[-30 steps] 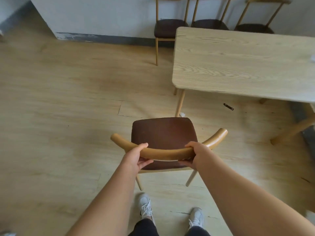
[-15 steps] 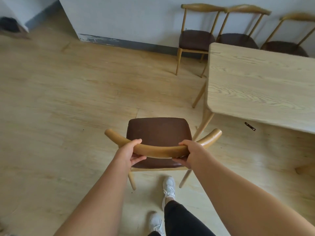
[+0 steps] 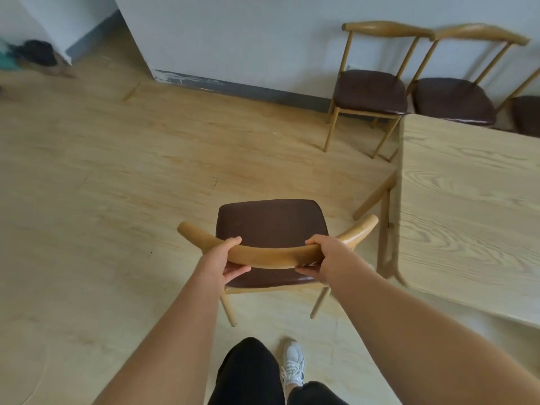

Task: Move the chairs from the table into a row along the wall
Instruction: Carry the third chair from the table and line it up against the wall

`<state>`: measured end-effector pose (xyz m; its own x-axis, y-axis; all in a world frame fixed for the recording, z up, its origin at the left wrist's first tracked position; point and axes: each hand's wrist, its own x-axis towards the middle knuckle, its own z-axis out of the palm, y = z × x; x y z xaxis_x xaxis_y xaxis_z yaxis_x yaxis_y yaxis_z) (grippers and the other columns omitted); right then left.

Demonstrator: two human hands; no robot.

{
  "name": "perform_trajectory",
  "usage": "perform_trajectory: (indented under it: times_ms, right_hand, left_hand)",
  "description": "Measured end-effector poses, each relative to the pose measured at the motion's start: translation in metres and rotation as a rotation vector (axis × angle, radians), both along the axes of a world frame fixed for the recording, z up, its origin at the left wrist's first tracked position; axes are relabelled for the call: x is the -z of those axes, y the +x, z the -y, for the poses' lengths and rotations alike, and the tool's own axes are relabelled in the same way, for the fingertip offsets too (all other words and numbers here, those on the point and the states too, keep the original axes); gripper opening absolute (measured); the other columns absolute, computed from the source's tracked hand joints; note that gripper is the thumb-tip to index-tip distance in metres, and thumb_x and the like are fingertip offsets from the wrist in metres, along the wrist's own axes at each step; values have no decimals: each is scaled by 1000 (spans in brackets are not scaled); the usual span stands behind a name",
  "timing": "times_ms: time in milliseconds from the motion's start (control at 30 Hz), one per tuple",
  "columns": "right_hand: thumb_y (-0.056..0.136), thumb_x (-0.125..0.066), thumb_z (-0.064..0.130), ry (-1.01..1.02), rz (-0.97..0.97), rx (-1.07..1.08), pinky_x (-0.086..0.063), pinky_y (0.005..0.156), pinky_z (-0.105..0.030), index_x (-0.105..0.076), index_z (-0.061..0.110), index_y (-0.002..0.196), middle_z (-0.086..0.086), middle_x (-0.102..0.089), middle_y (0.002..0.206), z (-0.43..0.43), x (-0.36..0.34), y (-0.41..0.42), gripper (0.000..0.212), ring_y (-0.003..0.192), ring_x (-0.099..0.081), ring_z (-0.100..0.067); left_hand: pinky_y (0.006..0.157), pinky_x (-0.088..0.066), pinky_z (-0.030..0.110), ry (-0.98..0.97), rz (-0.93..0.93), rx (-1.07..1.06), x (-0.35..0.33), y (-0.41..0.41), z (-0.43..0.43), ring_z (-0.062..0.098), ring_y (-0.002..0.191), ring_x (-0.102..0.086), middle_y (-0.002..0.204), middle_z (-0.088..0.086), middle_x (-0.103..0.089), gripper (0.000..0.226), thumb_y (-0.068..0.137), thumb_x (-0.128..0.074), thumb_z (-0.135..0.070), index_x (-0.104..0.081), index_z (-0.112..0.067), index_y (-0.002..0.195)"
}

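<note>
A chair with a dark brown seat and a curved wooden backrest is right in front of me, held off the floor by its backrest. My left hand grips the left part of the backrest. My right hand grips the right part. The light wooden table stands to the right, its corner close to the chair's right arm end. Against the white wall stand matching chairs in a row: one on the left, a second beside it, a third cut off by the frame edge.
Open wooden floor stretches left of the chair row up to the wall's grey skirting. A dark bundle lies in the far left corner. My legs and a white shoe are below the chair.
I have walked forward and turned left with the chair in both hands. The table has slid to the right of the view and the wall chairs are closer.
</note>
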<state>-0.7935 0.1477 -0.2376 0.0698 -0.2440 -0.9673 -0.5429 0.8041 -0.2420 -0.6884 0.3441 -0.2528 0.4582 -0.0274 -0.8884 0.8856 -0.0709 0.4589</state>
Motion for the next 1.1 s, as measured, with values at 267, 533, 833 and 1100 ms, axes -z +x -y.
perform_trajectory:
  times_ms: [267, 533, 833, 1100]
  right_hand:
    - [69, -77, 5, 0, 8, 5, -58, 59, -59, -44, 11, 115, -17, -52, 101, 48, 6, 139, 57, 80, -54, -41]
    - [68, -77, 3, -17, 45, 146, -57, 53, -58, -46, 11, 116, -17, -52, 105, 100, 8, 289, 58, 93, -56, -44]
    - [70, -76, 4, -20, 81, 243, -56, 53, -58, -45, 9, 116, -18, -50, 100, 197, 8, 413, 56, 84, -52, -45]
    - [71, -74, 3, -25, 92, 246, -55, 46, -55, -47, 8, 115, -17, -51, 98, 304, 11, 523, 52, 87, -55, -42]
  left_hand:
    - [64, -63, 43, -14, 8, -19, 10, 137, 49, 35, 82, -71, 107, 17, -63, 66, 64, -89, -25, -55, -11, 119]
    - [70, -63, 41, -27, 34, 120, 4, 310, 113, 32, 79, -73, 108, 15, -63, 64, 67, -88, -24, -56, -9, 120]
    - [63, -63, 40, -44, 32, 238, 0, 452, 226, 34, 87, -71, 111, 18, -61, 66, 70, -86, -23, -51, -8, 125]
    - [64, -63, 42, -18, 27, 221, 5, 563, 332, 35, 86, -70, 108, 18, -62, 59, 68, -88, -20, -58, -6, 117]
